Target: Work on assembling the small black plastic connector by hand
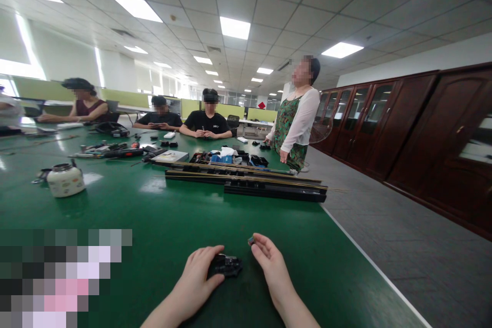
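My left hand (200, 272) is closed around a small black part (227, 265) that rests on the green table (154, 215) near its front edge. My right hand (269, 261) hovers just to the right of it, thumb and fingers pinched on a tiny grey piece (251, 240). The two hands are a few centimetres apart.
Long black rails (246, 182) lie across the table's middle. A white jar (65, 180) stands at the left. Tools and boxes clutter the far end, where three seated people work. One person stands at the table's right edge (295, 123). Dark wooden cabinets (423, 133) line the right wall.
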Action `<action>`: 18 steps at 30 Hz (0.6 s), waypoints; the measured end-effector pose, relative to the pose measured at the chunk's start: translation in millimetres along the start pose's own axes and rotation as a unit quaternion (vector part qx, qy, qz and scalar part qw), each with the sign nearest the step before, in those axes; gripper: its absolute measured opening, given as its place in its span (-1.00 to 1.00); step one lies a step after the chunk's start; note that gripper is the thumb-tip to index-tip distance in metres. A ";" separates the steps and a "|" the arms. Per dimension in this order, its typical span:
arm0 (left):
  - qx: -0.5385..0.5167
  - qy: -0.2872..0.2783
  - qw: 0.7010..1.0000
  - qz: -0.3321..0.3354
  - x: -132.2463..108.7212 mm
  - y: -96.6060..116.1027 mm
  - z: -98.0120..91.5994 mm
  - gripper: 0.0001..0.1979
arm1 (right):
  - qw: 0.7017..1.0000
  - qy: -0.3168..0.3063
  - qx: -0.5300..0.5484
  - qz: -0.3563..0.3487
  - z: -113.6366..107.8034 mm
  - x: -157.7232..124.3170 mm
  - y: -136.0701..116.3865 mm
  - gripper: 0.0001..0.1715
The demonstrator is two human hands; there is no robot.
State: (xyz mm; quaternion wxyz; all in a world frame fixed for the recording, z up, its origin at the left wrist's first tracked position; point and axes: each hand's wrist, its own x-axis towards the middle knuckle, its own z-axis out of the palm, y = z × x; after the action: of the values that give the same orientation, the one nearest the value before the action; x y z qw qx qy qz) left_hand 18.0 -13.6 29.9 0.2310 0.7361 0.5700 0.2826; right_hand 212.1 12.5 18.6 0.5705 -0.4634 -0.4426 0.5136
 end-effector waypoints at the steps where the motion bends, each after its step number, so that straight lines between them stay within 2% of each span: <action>1: 0.002 0.000 1.000 -0.002 0.0 0.1 -0.1 -0.54 | 1.000 0.001 0.003 0.003 -0.2 0.0 -0.8 -0.45; 8: 0.011 0.004 1.000 0.018 -0.9 -2.3 0.9 -0.59 | 0.999 0.000 0.020 0.031 -1.0 -3.9 -10.8 -0.39; 18: 0.004 0.007 0.999 0.031 -0.6 -4.4 1.5 -0.61 | 0.998 0.012 0.053 0.040 -3.0 -1.8 -5.9 -0.43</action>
State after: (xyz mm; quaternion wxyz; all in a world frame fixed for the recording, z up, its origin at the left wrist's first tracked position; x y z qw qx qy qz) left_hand 15.9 -13.1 25.9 0.2149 0.7527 0.5495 0.2921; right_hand 215.9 10.3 23.8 0.5785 -0.4557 -0.3893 0.5532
